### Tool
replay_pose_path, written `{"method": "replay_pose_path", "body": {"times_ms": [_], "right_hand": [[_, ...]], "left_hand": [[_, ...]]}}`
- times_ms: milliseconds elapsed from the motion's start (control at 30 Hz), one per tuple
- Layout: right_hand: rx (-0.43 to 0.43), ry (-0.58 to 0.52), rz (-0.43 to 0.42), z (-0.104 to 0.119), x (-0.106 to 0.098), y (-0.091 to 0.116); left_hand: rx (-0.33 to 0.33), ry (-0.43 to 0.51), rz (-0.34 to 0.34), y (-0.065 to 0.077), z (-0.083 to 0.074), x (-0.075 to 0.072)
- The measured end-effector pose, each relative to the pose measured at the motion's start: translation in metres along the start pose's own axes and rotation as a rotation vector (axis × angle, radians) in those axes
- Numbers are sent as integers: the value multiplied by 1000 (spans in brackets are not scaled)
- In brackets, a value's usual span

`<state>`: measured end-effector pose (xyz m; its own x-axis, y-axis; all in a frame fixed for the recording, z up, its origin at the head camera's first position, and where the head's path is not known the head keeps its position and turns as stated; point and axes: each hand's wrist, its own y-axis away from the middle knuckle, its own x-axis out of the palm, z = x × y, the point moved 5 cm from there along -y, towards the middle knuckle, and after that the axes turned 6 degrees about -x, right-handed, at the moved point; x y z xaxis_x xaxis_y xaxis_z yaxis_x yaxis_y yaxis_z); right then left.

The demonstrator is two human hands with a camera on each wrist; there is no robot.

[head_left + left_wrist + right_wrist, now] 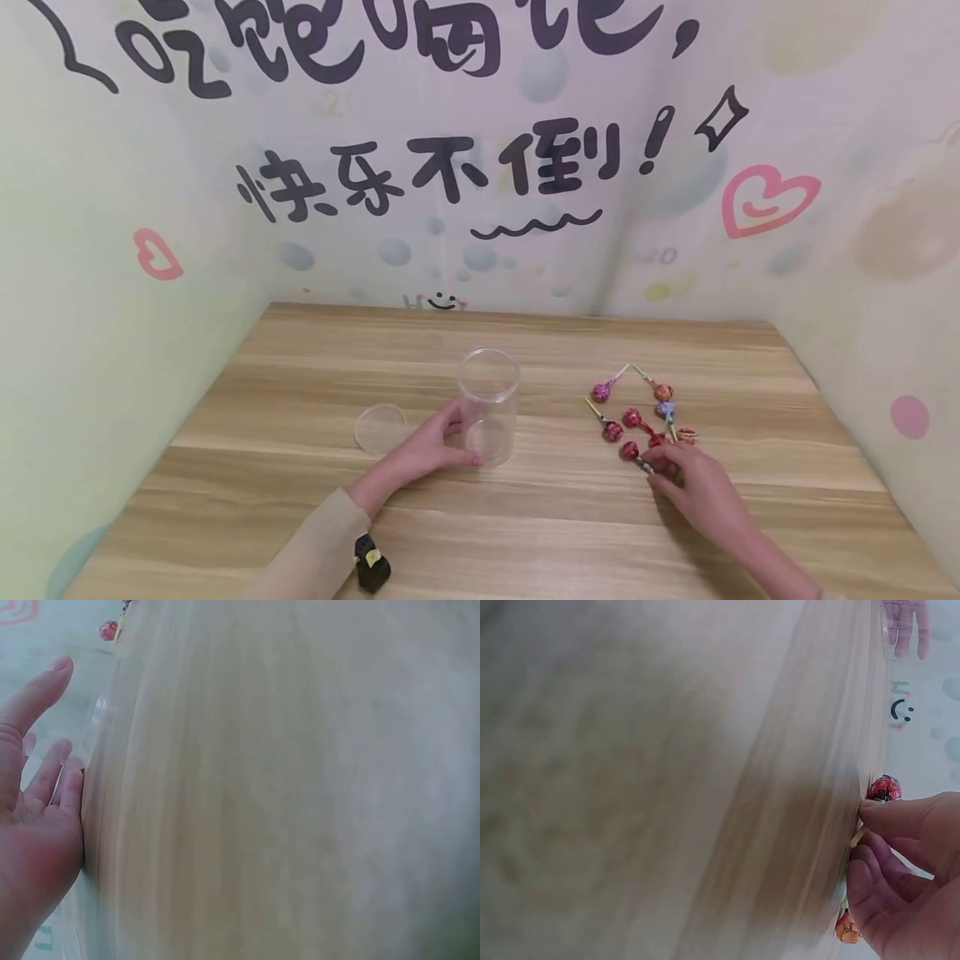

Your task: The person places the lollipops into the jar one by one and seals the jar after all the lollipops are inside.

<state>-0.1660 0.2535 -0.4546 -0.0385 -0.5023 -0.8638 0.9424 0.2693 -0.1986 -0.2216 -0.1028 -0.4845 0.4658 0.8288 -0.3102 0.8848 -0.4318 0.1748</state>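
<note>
A clear plastic jar [489, 412] stands upright and uncapped mid-table. My left hand [431, 446] holds it low on its left side, thumb in front and fingers behind; the left wrist view shows this hand [41, 772] with the jar wall faint beside it. On the right, my right hand [697, 487] pinches the stick of a red-wrapped lollipop [630, 451], which lies at table level. In the right wrist view, thumb and fingers [892, 817] meet at the stick, below the red candy head [885, 787]. The fingertips partly hide the stick.
Several wrapped lollipops, among them a purple one [602, 392], an orange one [663, 391] and a blue one [666, 409], lie just beyond my right hand. A clear round lid [380, 428] lies left of the jar. Walls border the wooden table [525, 533] at back and sides.
</note>
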Motion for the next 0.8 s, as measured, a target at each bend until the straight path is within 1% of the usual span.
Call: {"method": "replay_pose_path", "body": {"times_ms": [167,467,633,733,800], "right_hand": [[2,-3,18,0,0,-3],[-41,12,16,1,-2,-9],[-7,15,31,-1,-4,-8],[13,-5,46,-1,-6,-8],[8,-22,50,0,-9,-9]], "left_hand": [[-6,0,7,-1,0,0],[-24,12,-14,3,2,-3],[-14,1,0,2,-1,-1],[-8,-2,8,1,-3,0],[-7,1,15,0,-4,1]]}}
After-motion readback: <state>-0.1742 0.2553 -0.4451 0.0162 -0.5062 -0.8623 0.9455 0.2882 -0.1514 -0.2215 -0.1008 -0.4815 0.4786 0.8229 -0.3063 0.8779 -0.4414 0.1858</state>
